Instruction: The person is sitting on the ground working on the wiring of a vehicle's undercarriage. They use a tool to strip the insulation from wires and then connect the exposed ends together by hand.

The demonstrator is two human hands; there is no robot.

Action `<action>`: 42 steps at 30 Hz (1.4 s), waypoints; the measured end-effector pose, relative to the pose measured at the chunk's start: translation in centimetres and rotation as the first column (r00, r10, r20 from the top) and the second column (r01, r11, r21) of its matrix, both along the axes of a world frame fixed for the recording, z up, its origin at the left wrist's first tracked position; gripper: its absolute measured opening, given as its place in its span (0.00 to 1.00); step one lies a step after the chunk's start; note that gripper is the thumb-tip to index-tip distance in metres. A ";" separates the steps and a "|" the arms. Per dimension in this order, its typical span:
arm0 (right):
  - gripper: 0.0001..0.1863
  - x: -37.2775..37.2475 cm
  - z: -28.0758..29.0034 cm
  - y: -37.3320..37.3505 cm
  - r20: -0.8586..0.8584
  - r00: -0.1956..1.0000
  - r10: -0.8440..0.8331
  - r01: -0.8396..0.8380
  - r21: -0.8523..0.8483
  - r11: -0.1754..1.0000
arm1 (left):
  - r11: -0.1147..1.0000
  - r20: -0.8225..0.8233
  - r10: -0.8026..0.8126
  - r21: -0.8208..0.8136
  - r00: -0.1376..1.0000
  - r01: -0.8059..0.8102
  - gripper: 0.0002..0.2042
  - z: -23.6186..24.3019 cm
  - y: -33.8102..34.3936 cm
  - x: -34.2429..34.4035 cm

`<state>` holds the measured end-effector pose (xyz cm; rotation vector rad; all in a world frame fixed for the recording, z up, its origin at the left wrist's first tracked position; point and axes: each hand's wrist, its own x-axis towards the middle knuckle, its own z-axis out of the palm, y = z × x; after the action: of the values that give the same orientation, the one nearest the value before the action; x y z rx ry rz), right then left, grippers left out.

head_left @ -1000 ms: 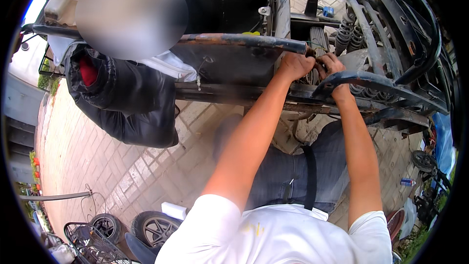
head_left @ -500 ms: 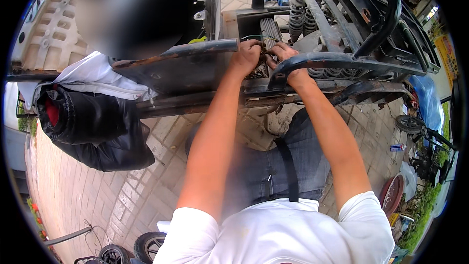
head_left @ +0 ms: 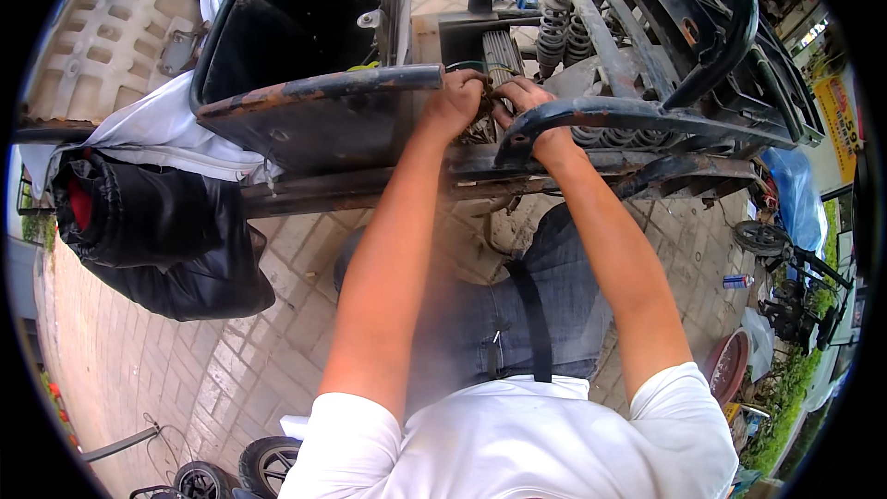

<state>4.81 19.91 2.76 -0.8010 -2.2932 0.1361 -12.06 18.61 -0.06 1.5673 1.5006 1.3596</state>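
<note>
Here, right of the box (head_left: 309, 134), wiring (head_left: 487, 97) lies between box-side left hand (head_left: 453, 103) and right hand (head_left: 527, 102); fingers curled, hold unclear.

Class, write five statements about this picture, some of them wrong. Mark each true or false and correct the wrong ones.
1. The left hand and right hand are close together by the metal frame. True.
2. The black bundle is right of both hands. False: the black bundle is to their left.
3. The springs are beyond the right hand. True.
4. The shirt is red. False: the shirt is white.
5. The ground is paved. True.
</note>
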 end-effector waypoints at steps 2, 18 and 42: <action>0.10 -0.2 0.0 -0.2 -0.018 1.000 -0.011 0.010 -0.008 1.000 | 1.000 -0.011 0.003 -0.021 1.000 -0.003 0.17 0.1 -0.1 -0.1; 0.09 -0.1 0.2 -0.1 0.009 1.000 0.019 -0.020 0.023 1.000 | 1.000 -0.035 0.010 0.006 0.999 -0.010 0.18 0.7 -0.5 0.1; 0.19 0.5 -0.5 0.9 -0.016 0.999 0.030 -0.033 -0.251 0.967 | 1.000 -0.018 0.017 0.004 1.000 -0.017 0.18 1.7 0.0 -0.6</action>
<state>5.31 20.78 2.29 -0.8876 -2.3064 0.4525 -12.63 18.62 1.68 1.5763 1.5262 1.3615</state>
